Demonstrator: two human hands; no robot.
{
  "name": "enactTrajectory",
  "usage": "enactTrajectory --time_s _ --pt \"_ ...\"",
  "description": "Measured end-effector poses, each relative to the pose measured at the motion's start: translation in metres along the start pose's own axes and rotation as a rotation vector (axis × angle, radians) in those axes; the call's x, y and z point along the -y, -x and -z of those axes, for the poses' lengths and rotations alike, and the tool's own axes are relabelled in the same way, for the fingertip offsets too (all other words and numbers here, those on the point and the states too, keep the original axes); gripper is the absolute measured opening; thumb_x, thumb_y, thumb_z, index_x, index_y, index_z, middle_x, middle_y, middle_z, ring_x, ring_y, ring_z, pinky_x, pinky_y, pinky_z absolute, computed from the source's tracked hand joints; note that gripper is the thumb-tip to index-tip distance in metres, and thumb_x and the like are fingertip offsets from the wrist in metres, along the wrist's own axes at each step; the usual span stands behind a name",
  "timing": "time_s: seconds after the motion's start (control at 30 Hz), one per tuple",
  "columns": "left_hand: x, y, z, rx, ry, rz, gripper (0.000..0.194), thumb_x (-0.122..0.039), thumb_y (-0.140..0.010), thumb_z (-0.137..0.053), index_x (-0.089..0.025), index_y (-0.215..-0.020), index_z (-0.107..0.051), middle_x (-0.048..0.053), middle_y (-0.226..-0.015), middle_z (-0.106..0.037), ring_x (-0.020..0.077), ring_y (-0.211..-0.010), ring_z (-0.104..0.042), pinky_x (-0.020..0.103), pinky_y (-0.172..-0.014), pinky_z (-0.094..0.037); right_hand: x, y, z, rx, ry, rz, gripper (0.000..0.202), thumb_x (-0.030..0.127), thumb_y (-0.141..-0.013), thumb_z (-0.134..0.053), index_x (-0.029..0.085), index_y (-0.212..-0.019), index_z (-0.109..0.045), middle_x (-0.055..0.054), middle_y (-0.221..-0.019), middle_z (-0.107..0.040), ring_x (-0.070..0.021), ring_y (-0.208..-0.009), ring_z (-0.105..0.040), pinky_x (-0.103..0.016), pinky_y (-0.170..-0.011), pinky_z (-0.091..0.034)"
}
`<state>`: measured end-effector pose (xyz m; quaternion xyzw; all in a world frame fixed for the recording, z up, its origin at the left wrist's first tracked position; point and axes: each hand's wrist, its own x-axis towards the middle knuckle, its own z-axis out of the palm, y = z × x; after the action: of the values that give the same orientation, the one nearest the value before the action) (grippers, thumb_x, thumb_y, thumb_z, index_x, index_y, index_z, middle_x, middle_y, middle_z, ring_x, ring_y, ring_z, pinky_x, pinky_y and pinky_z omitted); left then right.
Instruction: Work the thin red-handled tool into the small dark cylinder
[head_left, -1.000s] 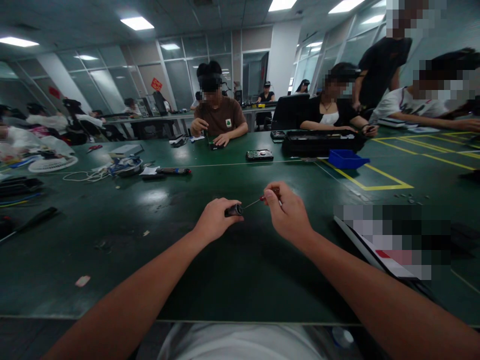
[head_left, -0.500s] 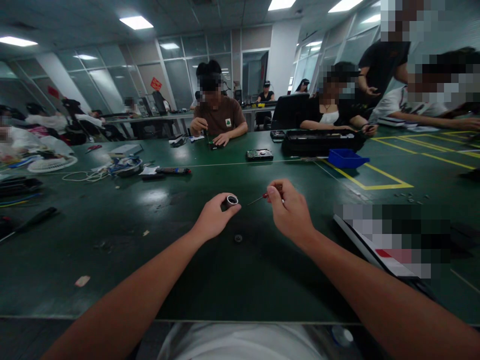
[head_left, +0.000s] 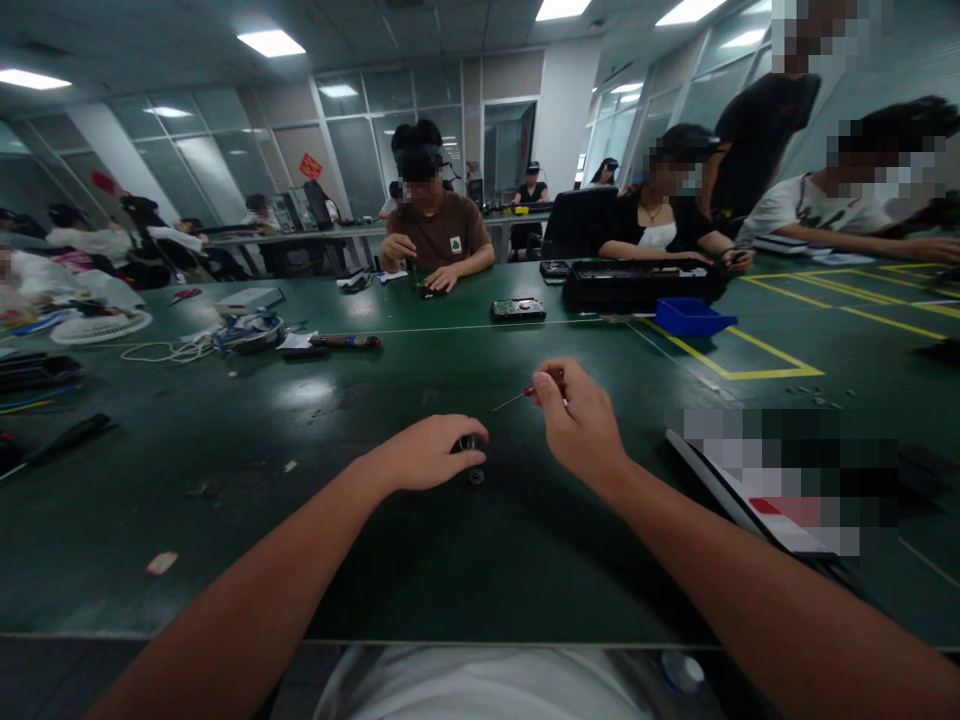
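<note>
My left hand (head_left: 431, 452) is low over the green table (head_left: 375, 580), its thumb and fingers around a short dark cylinder with a silvery rim (head_left: 467, 442). Part of the cylinder is hidden by the fingers. Just below the thumb lies a small round dark part (head_left: 477, 477) on the tabletop. My right hand (head_left: 581, 415) is closed on a small screwdriver (head_left: 529, 391) with a reddish handle. The screwdriver's thin shaft points left, with its tip apart from the cylinder.
A covered flat item with papers (head_left: 757, 500) lies beside my right forearm. Farther off are a blue bin (head_left: 691, 317), a circuit board unit (head_left: 518, 310), a marker-like tool (head_left: 349, 341) and a bundle of cables (head_left: 247, 332). A co-worker (head_left: 439, 230) sits opposite.
My left hand has come down and toward me with the cylinder, close to the small round part. My right hand and the screwdriver have stayed nearly still.
</note>
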<state>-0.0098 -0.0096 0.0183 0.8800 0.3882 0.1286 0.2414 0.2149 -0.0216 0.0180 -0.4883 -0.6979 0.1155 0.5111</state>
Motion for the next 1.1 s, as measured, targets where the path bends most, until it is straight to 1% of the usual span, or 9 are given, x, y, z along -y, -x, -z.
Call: enactTrajectory --time_s 0.1,0.2,0.33,0.47,0.57,0.67,0.8,0.93,1.1 --pt "0.001 0.002 0.000 0.132 -0.042 -0.061 0.025 -0.031 -0.090 -0.066 -0.024 -0.114 -0.072 0.007 -0.111 -0.070 0.0231 -0.101 -0.066 0.033 -0.088 -0.047 0.000 0.000 0.000 -0.004 -0.012 -0.005 0.020 0.038 -0.101 -0.044 0.023 -0.094 -0.055 -0.003 -0.079 -0.068 -0.0204 -0.071 -0.065 -0.034 -0.064 -0.043" --pt "0.004 0.003 -0.002 0.201 -0.091 -0.067 0.026 -0.029 -0.085 -0.073 -0.025 -0.111 -0.073 0.006 -0.107 -0.071 0.0230 -0.097 -0.067 0.031 -0.082 -0.047 0.000 0.000 0.000 0.004 -0.013 -0.001 0.019 0.037 -0.100 -0.044 0.023 -0.093 -0.055 -0.003 -0.078 -0.067 -0.0204 -0.071 -0.065 -0.034 -0.065 -0.043" --pt "0.008 0.003 -0.004 0.169 -0.083 -0.061 0.020 -0.030 -0.085 -0.072 -0.025 -0.105 -0.073 0.005 -0.102 -0.071 0.0225 -0.093 -0.066 0.031 -0.078 -0.046 0.001 -0.001 0.000 0.004 0.000 0.004 0.019 0.037 -0.100 -0.044 0.023 -0.093 -0.056 -0.004 -0.079 -0.068 -0.0202 -0.070 -0.064 -0.034 -0.065 -0.043" --pt "0.009 0.002 -0.001 0.109 0.024 0.012 0.020 -0.035 -0.089 -0.066 -0.025 -0.106 -0.072 0.005 -0.105 -0.072 0.0219 -0.094 -0.066 0.031 -0.079 -0.047 0.001 -0.001 0.000 0.000 0.002 0.003 0.018 0.036 -0.100 -0.045 0.023 -0.093 -0.056 -0.003 -0.078 -0.069 -0.0196 -0.069 -0.064 -0.033 -0.063 -0.043" --pt "0.012 0.000 0.006 -0.003 0.086 0.067 0.023 -0.037 -0.089 -0.064 -0.023 -0.107 -0.070 0.005 -0.105 -0.071 0.0214 -0.094 -0.065 0.033 -0.083 -0.048 0.000 -0.001 0.000 0.004 -0.001 0.000 0.018 0.036 -0.100 -0.045 0.023 -0.093 -0.056 -0.003 -0.077 -0.068 -0.0195 -0.068 -0.064 -0.033 -0.063 -0.042" --pt "0.018 -0.002 0.015 -0.201 0.159 0.116 0.025 -0.036 -0.085 -0.067 -0.021 -0.106 -0.068 0.005 -0.101 -0.069 0.0189 -0.085 -0.063 0.032 -0.078 -0.048 0.000 -0.001 0.000 0.008 -0.004 0.002 0.018 0.036 -0.100 -0.045 0.023 -0.094 -0.056 -0.003 -0.077 -0.068 -0.0200 -0.069 -0.064 -0.033 -0.063 -0.042" --pt "0.027 -0.003 0.029 -0.428 0.601 0.230 0.036 -0.035 -0.082 -0.067 -0.020 -0.114 -0.065 0.003 -0.088 -0.063 0.0115 -0.062 -0.053 0.023 -0.053 -0.038 0.000 -0.001 0.001 0.025 -0.008 0.001 0.019 0.037 -0.101 -0.044 0.023 -0.095 -0.056 -0.004 -0.079 -0.068 -0.0207 -0.071 -0.065 -0.033 -0.063 -0.043" --pt "0.036 0.005 0.050 -0.642 1.042 0.265 0.026 -0.034 -0.078 -0.069 -0.017 -0.094 -0.062 0.000 -0.081 -0.055 0.0079 -0.055 -0.046 0.019 -0.043 -0.025 0.000 -0.001 0.002 0.032 -0.011 -0.010 0.019 0.037 -0.100 -0.044 0.023 -0.096 -0.056 -0.004 -0.080 -0.068 -0.0213 -0.072 -0.065 -0.034 -0.063 -0.043" --pt "0.053 0.035 0.085 -0.865 1.119 0.381 0.010 -0.024 -0.090 -0.059 -0.015 -0.095 -0.058 -0.002 -0.076 -0.052 0.0054 -0.056 -0.043 0.017 -0.047 -0.026 0.001 -0.001 0.002 0.037 -0.014 -0.003 0.020 0.037 -0.101 -0.044 0.023 -0.095 -0.056 -0.004 -0.080 -0.068 -0.0215 -0.073 -0.066 -0.033 -0.064 -0.043"
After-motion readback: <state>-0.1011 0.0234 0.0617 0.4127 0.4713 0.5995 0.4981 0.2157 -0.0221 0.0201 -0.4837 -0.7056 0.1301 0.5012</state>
